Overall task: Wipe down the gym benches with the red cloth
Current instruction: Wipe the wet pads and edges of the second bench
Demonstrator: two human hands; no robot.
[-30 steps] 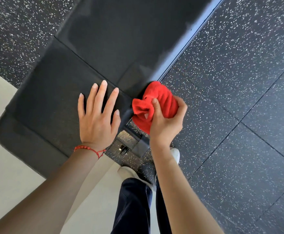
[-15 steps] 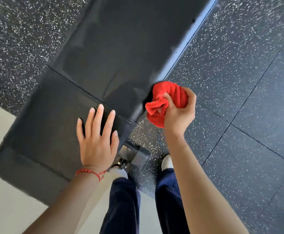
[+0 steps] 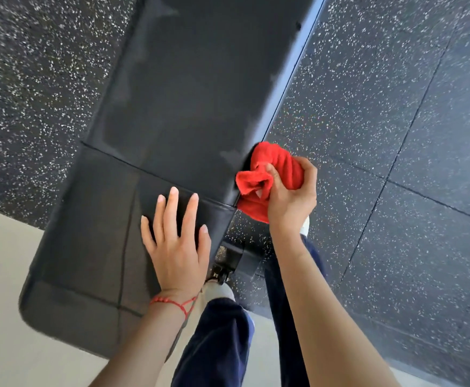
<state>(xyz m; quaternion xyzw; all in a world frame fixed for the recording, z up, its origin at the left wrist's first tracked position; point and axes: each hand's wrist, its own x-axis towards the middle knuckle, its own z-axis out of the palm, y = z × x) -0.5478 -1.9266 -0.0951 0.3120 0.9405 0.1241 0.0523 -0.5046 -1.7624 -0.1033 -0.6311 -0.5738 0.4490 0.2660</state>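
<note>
- Presently, my left hand lies flat at lower centre, fingers straight and spread on the near pad of the bench.
- My right hand, right of centre, grips the bunched red cloth, fingers curled round it.
- The cloth touches the bench's right side edge.
- The long pad runs toward the top of frame over the speckled floor.

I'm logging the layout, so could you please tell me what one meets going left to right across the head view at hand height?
Speckled floor → bench seat pad → left hand → red cloth → right hand → seamed floor tiles.
</note>
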